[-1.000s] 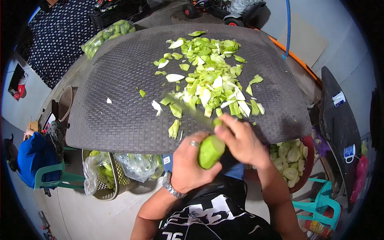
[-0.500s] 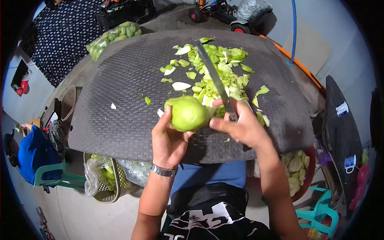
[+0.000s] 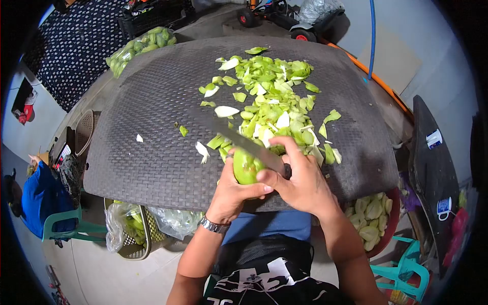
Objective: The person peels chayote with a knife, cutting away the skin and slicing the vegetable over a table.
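My left hand (image 3: pixel 233 189) is wrapped round a green fruit (image 3: pixel 245 165), which looks like an unripe mango, just above the near edge of the table. My right hand (image 3: pixel 300 180) is closed on the handle of a knife (image 3: pixel 250 146). The blade, blurred by motion, slants up and left across the top of the fruit. My right thumb is close to the fruit's side. Beyond both hands lies a heap of green and whitish peelings (image 3: pixel 272 96), spread over the dark woven-pattern table (image 3: pixel 147 162).
A plastic bag of green fruit (image 3: pixel 147 46) lies past the table's far left edge. Below the near edge are a basket with green fruit (image 3: pixel 133 229) and a red basin of pale peeled pieces (image 3: pixel 371 216). Another person in blue (image 3: pixel 39 195) sits at left.
The fruit has been turned and brought lower and closer, with my left hand more around it. The knife has come down from a raised position to across the fruit.
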`<state>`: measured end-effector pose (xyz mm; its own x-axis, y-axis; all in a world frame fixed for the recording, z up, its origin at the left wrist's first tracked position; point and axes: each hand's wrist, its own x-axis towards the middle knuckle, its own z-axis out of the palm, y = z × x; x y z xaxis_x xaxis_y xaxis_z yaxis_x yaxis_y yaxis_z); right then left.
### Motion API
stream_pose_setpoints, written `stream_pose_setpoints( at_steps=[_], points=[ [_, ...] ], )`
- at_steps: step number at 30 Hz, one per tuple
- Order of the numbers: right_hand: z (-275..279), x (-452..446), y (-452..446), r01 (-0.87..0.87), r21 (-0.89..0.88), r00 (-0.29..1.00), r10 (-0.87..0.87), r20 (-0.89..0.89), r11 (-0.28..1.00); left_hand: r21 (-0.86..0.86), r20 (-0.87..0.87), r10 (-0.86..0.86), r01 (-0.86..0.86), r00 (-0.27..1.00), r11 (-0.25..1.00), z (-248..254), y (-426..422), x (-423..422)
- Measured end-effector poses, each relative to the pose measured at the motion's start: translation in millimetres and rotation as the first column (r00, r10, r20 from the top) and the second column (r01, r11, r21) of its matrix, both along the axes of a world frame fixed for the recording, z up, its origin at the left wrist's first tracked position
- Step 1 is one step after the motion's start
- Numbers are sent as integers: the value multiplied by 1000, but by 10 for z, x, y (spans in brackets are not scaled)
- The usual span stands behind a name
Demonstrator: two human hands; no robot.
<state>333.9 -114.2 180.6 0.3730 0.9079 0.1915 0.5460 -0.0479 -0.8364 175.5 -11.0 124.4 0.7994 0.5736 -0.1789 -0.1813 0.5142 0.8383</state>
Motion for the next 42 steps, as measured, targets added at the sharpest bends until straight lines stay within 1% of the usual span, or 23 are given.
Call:
stream_pose_setpoints(
  at_steps=[1,3,4,5,6,8,9,13,15,18,21,24,25,27,28,30,31,32,34,36,37,40,42],
  points=[
    [63,2,-70,-25,-39,992,29,124,999,-37,40,-54,55,998,998,-43,43,-9],
    [179,27,-196,-64,-123,926,105,362,990,-4,111,80,-80,991,997,-109,17,27],
    [154,25,-210,-82,-68,890,104,443,994,9,149,148,-151,978,988,-146,12,42],
    [110,15,-233,-102,-17,850,96,518,995,137,77,140,-150,987,979,-197,57,49],
    [92,5,-251,-124,33,804,81,589,992,124,84,132,-142,988,982,-224,61,44],
    [205,-26,-294,-74,-161,819,152,554,984,101,101,110,-120,989,988,-246,55,49],
    [194,-13,-294,-79,-169,820,161,550,982,131,98,92,-105,991,986,-254,22,38],
    [119,39,-275,-108,-142,818,169,550,984,406,32,143,-143,989,903,-341,-1,53],
    [52,76,-272,-118,-108,825,158,542,987,491,13,108,-100,994,865,-310,-17,32],
    [6,122,-260,-116,-113,824,159,544,987,490,6,48,-45,999,871,-242,-29,-38],
    [-62,176,-257,-134,-99,826,167,538,986,619,-11,171,-128,985,775,-304,-47,5],
    [-106,249,-263,-171,-104,853,200,482,980,282,-138,30,11,990,959,-129,-132,-56],
    [-109,287,-250,-188,-111,862,218,458,976,231,-130,15,16,991,973,-99,-135,-69],
    [-140,332,-244,-214,-80,842,225,491,974,125,-115,-12,27,993,992,-58,-134,-109],
    [-144,357,-234,-221,-60,832,220,509,973,141,-104,-10,24,995,990,-39,-129,-108],
    [-80,379,-229,-208,-175,852,266,451,962,166,-85,0,14,996,986,-25,-145,-125],
    [-64,372,-244,-207,-239,862,292,414,949,264,-122,40,-6,992,965,-64,-162,-128],
    [-74,386,-223,-206,-231,879,283,384,951,368,-144,82,-24,986,929,-122,-145,-86],
    [-120,392,-185,-202,-218,911,265,316,955,442,-156,114,-34,981,896,-109,-142,-25],
    [-95,403,-193,-197,-245,899,274,340,949,390,-144,94,-30,985,920,-26,-139,8],
    [-72,432,-187,-190,-255,892,276,359,948,403,-196,39,44,980,914,-47,-103,-36],
    [-120,469,-190,-203,-161,874,253,414,966,201,-216,-37,82,976,976,69,-103,-55],
    [-138,465,-142,-180,-157,886,230,404,971,276,-120,86,-50,989,960,-44,-143,62]
  ],
)
